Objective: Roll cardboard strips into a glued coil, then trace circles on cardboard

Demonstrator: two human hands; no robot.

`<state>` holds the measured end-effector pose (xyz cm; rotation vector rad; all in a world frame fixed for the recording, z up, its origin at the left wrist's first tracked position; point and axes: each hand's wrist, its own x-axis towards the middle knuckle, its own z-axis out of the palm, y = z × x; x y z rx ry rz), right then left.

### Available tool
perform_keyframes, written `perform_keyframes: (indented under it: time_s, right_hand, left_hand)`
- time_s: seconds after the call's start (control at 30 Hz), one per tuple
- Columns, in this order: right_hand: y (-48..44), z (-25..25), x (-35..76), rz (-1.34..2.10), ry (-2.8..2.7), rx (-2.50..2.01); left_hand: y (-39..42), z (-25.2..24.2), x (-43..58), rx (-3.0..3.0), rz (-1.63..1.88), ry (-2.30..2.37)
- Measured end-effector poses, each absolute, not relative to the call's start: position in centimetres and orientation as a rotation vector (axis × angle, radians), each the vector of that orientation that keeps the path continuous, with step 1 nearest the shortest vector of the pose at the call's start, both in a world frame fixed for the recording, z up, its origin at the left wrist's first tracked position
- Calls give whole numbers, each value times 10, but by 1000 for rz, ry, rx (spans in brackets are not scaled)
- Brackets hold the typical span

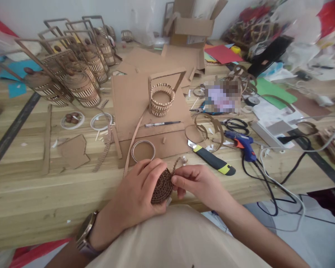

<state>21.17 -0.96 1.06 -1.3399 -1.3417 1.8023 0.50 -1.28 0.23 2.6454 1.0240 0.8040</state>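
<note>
My left hand is wrapped round a coiled disc of corrugated cardboard, its ridged edges facing up. At the disc's right edge my right hand pinches the loose end of the cardboard strip between thumb and fingers. A white ring lies just beyond my left hand. Farther off, a small slatted basket with a tall handle stands on a cardboard sheet. A pen lies in front of it. Right of my hands rests a utility knife with its blade out.
A blue glue gun with trailing cables lies at right beside a power strip. Several lidded handled baskets crowd the back left. White rings, cardboard scraps and nuts lie at left. A cardboard box stands behind.
</note>
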Motion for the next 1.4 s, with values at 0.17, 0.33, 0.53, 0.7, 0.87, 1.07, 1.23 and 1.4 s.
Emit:
perform_keyframes:
  time_s: [0.17, 0.33, 0.53, 0.7, 0.87, 1.07, 1.23, 1.4]
  right_hand:
    - [-6, 6, 215, 1831, -1423, -1337]
    - [0, 3, 216, 1910, -1461, -1275]
    - [-3, -4, 204, 1603, -1372, -1367]
    - [-10, -17, 192, 1439, -1376, -1437]
    - [-13, -16, 189, 1345, -1525, -1479]
    - [-12, -12, 192, 1300, -1607, -1466]
    - [-15, -15, 185, 1383, -1697, -1483]
    - [-8, -16, 180, 1411, -2033, -1254]
  left_hand:
    - [-8, 3, 2, 2794, 681, 904]
    - [4, 3, -4, 2902, 574, 748]
    - [5, -7, 4, 2830, 725, 1259]
    - [-5, -18, 16, 2494, 645, 1521]
    - [-5, -15, 17, 2411, 637, 1544]
    - [-7, -13, 14, 2506, 642, 1429]
    - [-12, -19, 7, 2446, 627, 1400]
    - [-21, -25, -13, 2190, 596, 1445]
